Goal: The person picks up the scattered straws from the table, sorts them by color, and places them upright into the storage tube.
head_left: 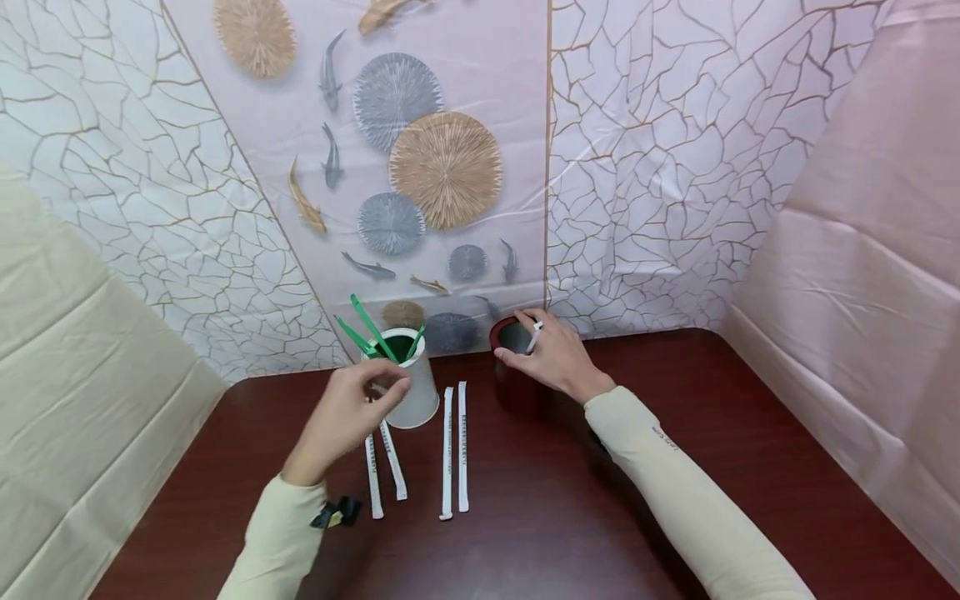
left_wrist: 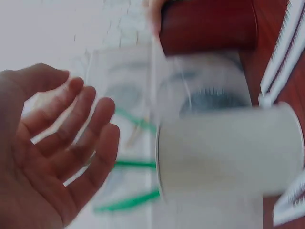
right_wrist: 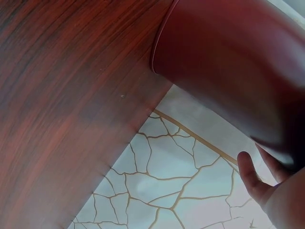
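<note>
In the head view my left hand (head_left: 348,412) hovers in front of a white cylindrical cup (head_left: 417,400). Several slim green plastic sticks (head_left: 367,323) poke up from that cup. Loosely bent fingers, with nothing held, show on the left hand (left_wrist: 62,143) in the left wrist view. My right hand (head_left: 553,354) holds the rim of a dark red cylindrical cup (head_left: 517,387). A short white strip (head_left: 535,336) shows by its fingers; I cannot tell what it is. The right wrist view shows the red cup's side (right_wrist: 224,62) and part of the right hand (right_wrist: 281,195).
Two white paper-wrapped strips (head_left: 447,454) with printing lie side by side on the dark red-brown table (head_left: 540,517). Two more, including a slanted white strip (head_left: 393,462), lie before the white cup. A patterned cloth (head_left: 637,167) hangs behind the table.
</note>
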Demonstrator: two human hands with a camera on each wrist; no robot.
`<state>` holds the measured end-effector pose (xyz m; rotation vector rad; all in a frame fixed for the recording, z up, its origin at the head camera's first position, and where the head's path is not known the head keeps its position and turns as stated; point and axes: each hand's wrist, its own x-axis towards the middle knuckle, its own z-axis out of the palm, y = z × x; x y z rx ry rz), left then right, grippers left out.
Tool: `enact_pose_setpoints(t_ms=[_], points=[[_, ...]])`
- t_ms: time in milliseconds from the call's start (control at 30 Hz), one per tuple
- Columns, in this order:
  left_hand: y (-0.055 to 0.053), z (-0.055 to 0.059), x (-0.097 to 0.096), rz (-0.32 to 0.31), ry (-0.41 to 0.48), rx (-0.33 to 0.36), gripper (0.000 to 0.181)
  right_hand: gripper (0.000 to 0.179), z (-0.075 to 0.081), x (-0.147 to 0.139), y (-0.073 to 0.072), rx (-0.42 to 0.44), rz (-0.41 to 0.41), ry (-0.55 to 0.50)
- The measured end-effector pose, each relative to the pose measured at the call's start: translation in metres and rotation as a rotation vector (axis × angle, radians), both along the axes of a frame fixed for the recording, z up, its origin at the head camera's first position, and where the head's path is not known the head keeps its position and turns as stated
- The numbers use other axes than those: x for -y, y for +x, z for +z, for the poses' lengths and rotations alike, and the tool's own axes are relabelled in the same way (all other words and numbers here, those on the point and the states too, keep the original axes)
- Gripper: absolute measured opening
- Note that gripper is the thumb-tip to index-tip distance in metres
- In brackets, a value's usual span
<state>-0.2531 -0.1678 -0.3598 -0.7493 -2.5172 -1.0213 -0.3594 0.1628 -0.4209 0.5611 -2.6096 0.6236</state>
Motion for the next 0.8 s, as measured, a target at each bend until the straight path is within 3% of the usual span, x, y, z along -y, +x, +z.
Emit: enact_pose_setpoints(t_ms=[100, 167, 333, 433, 600, 800], points=[[0.002, -0.003, 0.024, 0.124, -0.061, 0.061, 0.011, 0.089, 0.0, -0.001, 0.0, -0.004, -0.004, -0.008], [0.0, -0.01, 0.036, 0.187, -0.084, 0.179, 0.016, 0.088, 0.0, -0.002, 0.0, -0.011, 0.003, -0.015], [-0.009, -0.044, 0.052, 0.302, -0.144, 0.494, 0.032, 0.087, -0.002, 0.0, 0.001, -0.026, 0.018, -0.025], [-0.015, -0.066, 0.055, 0.358, -0.174, 0.599, 0.036, 0.086, -0.004, 0.001, 0.002, -0.03, 0.016, -0.025], [-0.025, -0.087, 0.054, 0.425, -0.169, 0.648, 0.028, 0.086, -0.003, 0.002, 0.003, -0.025, 0.016, -0.026], [-0.034, -0.094, 0.05, 0.465, -0.15, 0.62, 0.027, 0.085, -0.002, 0.001, 0.002, -0.028, 0.006, -0.024]])
